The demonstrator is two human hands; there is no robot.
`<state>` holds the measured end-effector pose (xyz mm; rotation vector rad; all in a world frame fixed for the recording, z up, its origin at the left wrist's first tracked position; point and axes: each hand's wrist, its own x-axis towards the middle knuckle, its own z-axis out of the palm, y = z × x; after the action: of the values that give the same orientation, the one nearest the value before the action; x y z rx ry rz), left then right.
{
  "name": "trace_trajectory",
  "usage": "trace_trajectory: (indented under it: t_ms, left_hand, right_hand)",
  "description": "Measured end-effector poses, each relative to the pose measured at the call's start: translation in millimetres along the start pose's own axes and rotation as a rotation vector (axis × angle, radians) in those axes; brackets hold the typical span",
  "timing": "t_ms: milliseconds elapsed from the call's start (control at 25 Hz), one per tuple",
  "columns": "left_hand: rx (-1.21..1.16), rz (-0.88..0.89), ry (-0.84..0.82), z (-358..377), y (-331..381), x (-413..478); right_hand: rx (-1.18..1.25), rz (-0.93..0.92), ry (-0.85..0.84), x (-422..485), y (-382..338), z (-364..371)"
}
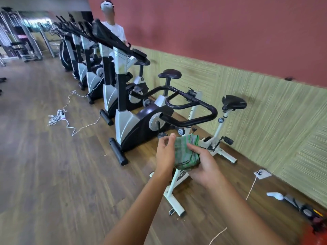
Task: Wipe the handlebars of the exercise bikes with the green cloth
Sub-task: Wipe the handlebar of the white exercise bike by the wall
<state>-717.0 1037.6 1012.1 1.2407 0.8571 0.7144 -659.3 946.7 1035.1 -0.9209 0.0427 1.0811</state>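
A folded green cloth with dark stripes sits between my two hands, below the black handlebars of the nearest white exercise bike. My right hand grips the cloth from the right and underneath, its thumb lying over the top. My left hand touches the cloth's left edge, fingers bent loosely at its upper corner. The handlebars are about a hand's length above the cloth, and neither hand touches them. A row of black-and-silver exercise bikes runs away to the upper left.
A person in a white shirt stands behind the row of bikes. White cords and a power strip lie on the wooden floor at left. A floor socket and tools lie by the wall at right.
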Motion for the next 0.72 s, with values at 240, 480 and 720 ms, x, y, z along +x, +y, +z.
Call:
trace_trajectory:
  t_ms: [240,480,720]
  left_hand:
    - [0.024,0.054,0.204,9.4,14.5,76.5]
    - [-0.004,0.045,0.505,30.1,28.0,163.5]
    - [-0.306,-0.231,0.276,32.9,40.8,209.3]
  right_hand:
    - [-0.161,-0.178,0.016,91.9,-29.3,0.0]
    - [-0.822,-0.536,-0.086,170.9,-60.3,16.8]
    - [-1.506,-1.110,-0.244,224.0,-28.1,25.6]
